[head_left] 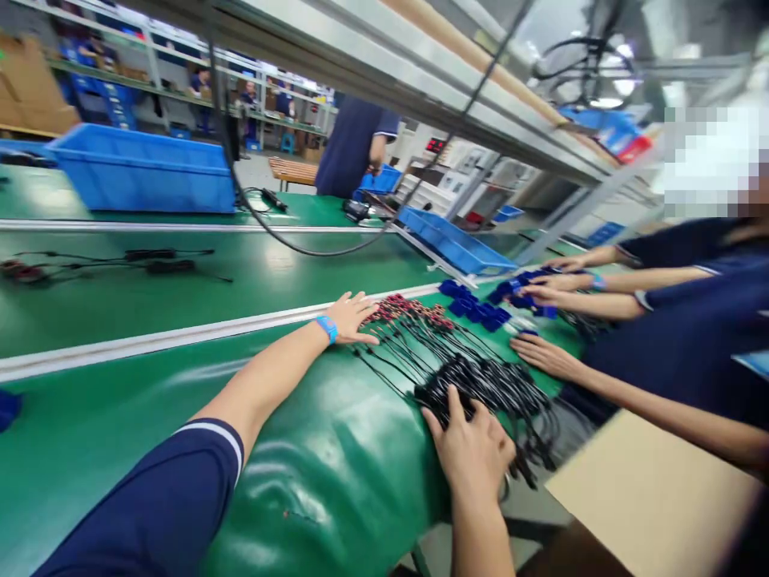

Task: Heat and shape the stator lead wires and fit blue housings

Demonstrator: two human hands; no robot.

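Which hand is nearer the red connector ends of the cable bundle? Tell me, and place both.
Left. The left hand lies flat with its fingertips at the red connector ends. The right hand presses the bundle's black ends, nearer the bench edge.

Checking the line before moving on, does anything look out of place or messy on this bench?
The black cable bundle under the right hand spills over the green mat's front edge, some ends hanging off. Nothing looks damaged.

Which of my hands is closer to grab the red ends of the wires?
Probably your left hand. Its fingers lie right beside the red ends, while your right hand rests on the black wire bundle, nearer you.
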